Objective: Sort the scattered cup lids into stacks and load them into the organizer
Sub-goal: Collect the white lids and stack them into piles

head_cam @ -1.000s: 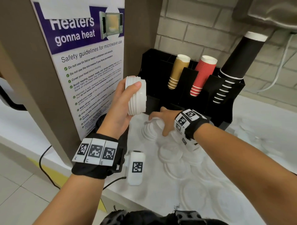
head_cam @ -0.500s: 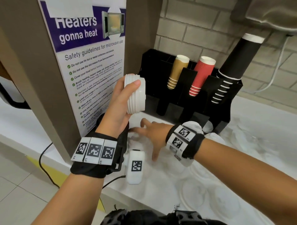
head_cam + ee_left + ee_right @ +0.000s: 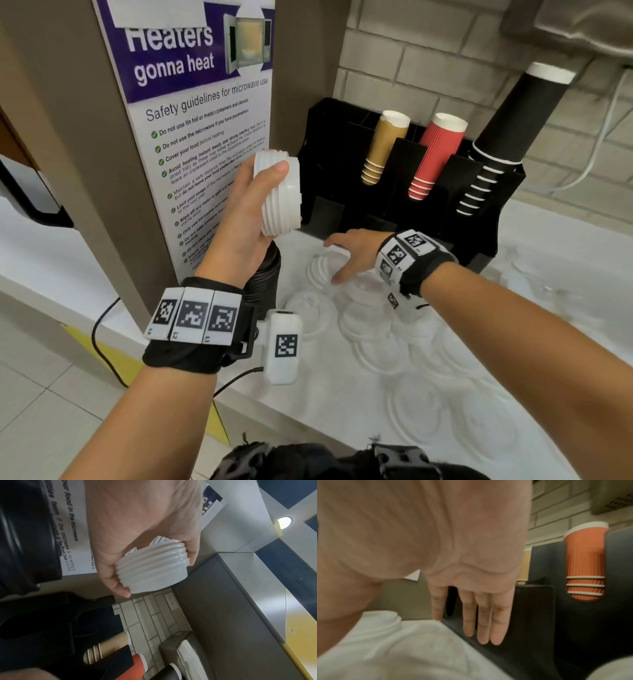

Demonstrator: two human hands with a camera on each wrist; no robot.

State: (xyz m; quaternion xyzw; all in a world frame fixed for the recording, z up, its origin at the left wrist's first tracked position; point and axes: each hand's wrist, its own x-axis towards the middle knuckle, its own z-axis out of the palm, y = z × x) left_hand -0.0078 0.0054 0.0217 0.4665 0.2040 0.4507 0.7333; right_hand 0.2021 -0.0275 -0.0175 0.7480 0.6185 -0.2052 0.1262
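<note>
A person's left hand [image 3: 251, 209] gripped a stack of white lids [image 3: 279, 193], thumb across its near face and fingers curled behind, holding it tipped on its side above the bench [image 3: 342, 404] so that the stack's long axis ran roughly level, just in front of the black organizer [image 3: 493, 205]. The right hand [image 3: 354, 255] hovered low over the bench in front of the organizer, fingers [image 3: 483, 622] straight and spread, grasping nothing; the wrist view showed them pointing down toward the organizer's base.

Directly beneath and just to the near side of that hand sat a smaller pile of white lids [image 3: 325, 269], which the thumb appeared to touch, though contact could not be confirmed. The right hand was plainly the nearer of the two to that pile; the left was raised well above it. More clear lids [image 3: 370, 325] lay scattered flat across the bench, farther out from the organizer.

The organizer already carried tan cups [image 3: 385, 147], red cups [image 3: 436, 154] and black cups [image 3: 503, 137] in its rear slots. Judging from the layout, the next pick would likely fall to the right hand, closing on the small pile below it.
</note>
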